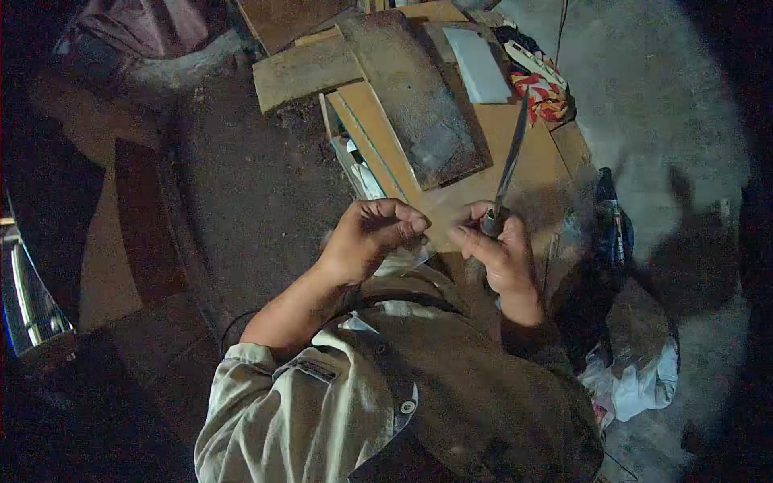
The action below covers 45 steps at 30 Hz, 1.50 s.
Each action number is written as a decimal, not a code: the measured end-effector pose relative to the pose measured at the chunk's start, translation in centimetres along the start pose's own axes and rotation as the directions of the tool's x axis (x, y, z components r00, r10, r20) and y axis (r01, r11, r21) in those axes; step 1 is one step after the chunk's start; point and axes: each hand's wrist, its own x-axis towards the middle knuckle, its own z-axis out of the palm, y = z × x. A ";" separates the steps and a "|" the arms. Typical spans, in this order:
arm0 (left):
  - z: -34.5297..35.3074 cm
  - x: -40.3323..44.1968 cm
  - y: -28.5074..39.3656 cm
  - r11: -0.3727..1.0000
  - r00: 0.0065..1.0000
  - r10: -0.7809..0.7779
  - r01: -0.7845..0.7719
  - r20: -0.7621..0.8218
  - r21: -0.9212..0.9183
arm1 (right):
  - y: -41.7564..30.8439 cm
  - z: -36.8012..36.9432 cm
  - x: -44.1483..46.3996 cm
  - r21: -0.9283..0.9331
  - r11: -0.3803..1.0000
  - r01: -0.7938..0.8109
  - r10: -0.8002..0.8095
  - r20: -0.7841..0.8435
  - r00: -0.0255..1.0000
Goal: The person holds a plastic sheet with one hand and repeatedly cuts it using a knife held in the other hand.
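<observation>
Above the surface (538, 173), right hand (509, 259) grips a long-bladed knife (511, 157), likely light, stiff (handle (492, 223) only!); left hand (362, 241) pinched closed, contents unclear.

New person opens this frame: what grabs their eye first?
Likely the long pointed blade rising from the right hand, tip away from the body. Next, the pale slab near the top of the view, with a red-patterned cloth to its right. The left hand is pinched nearby.
</observation>
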 end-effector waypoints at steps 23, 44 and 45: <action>-1.1 0.2 0.1 0.981 0.978 -0.060 0.021 -0.202 -0.192 | -2.5 -4.4 -3.9 -0.650 0.760 -0.006 0.018 0.013 1.000; -0.5 0.0 0.4 0.976 0.983 -0.037 -0.003 -0.180 -0.217 | -1.9 -5.1 -4.6 -0.783 0.618 0.075 0.041 0.128 0.991; -0.4 0.0 0.1 0.976 0.983 -0.037 -0.003 -0.179 -0.216 | -1.9 -4.9 -4.5 -0.792 0.598 0.124 -0.008 0.149 0.989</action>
